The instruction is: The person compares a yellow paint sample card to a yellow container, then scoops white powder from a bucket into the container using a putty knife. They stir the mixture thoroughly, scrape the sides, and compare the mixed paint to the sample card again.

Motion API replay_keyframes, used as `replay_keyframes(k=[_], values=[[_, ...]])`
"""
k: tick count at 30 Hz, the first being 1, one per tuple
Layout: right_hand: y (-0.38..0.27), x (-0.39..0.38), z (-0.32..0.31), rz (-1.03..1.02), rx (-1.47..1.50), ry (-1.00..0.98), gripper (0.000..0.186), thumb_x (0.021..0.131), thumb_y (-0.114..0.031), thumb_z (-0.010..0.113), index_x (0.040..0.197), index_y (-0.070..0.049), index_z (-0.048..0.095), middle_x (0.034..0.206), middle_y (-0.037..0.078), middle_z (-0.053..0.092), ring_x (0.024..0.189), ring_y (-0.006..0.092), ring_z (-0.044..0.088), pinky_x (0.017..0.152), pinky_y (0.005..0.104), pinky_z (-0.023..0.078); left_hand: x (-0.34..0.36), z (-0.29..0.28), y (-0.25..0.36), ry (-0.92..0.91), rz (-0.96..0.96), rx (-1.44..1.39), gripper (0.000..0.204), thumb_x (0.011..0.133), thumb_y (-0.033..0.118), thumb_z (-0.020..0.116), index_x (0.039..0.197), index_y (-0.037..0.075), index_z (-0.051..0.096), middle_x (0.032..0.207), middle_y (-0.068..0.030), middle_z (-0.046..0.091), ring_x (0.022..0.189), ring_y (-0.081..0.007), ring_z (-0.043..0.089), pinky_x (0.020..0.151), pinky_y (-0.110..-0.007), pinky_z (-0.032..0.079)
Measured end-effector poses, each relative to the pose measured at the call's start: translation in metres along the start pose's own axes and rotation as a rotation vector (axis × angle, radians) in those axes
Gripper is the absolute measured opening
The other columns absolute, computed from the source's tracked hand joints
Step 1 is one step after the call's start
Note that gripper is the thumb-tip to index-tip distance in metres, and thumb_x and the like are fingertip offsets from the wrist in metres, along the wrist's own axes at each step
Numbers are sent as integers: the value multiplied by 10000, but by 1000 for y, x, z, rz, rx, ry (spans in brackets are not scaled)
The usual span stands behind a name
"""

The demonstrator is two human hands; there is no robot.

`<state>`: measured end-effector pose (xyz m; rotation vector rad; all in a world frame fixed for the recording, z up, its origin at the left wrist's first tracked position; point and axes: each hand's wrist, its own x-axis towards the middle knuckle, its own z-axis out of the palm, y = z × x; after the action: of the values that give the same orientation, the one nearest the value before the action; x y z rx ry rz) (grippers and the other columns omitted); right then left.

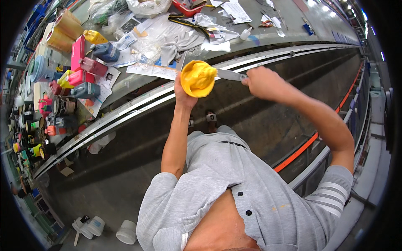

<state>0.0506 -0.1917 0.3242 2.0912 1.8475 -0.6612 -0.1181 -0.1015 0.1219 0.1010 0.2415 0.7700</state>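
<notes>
A round tub (186,90) of thick yellow paste (199,77) is in my left hand (182,95), tilted so that its mouth shows. The fingers are wrapped round its side and base, partly hidden behind it. My right hand (264,83) is closed round the handle of a flat metal spatula (229,75). The blade points left, and its tip meets the paste at the tub's right rim. Both hands are held out in front of me, near the table's metal edge rail.
On the long table (289,37) lie a grey cloth glove (180,46), papers, plastic bags and a small white bottle (246,33). Several coloured jugs, such as a dark blue one (105,52), crowd the left. White buckets (126,232) stand on the floor; an orange rail (296,151) runs at right.
</notes>
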Motion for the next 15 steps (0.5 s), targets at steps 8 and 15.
replay_keyframes(k=[8, 15], values=[[14, -2, 5, 173, 72, -11, 344, 954, -308, 548, 884, 11, 656, 877, 269, 673, 816, 432, 660, 755, 533, 524, 3, -1, 3, 65, -29, 26, 588, 1015, 524, 346, 1288, 43, 545, 1221, -116, 638, 1157, -276, 602, 1034, -445, 454], [38, 8, 17, 51, 126, -4, 380, 956, -295, 531, 792, 23, 659, 763, 276, 643, 766, 439, 646, 741, 511, 519, -1, 6, 4, 22, -115, 81, 601, 1018, 532, 335, 1280, 35, 549, 1204, -123, 647, 1112, -267, 623, 1002, -434, 478]])
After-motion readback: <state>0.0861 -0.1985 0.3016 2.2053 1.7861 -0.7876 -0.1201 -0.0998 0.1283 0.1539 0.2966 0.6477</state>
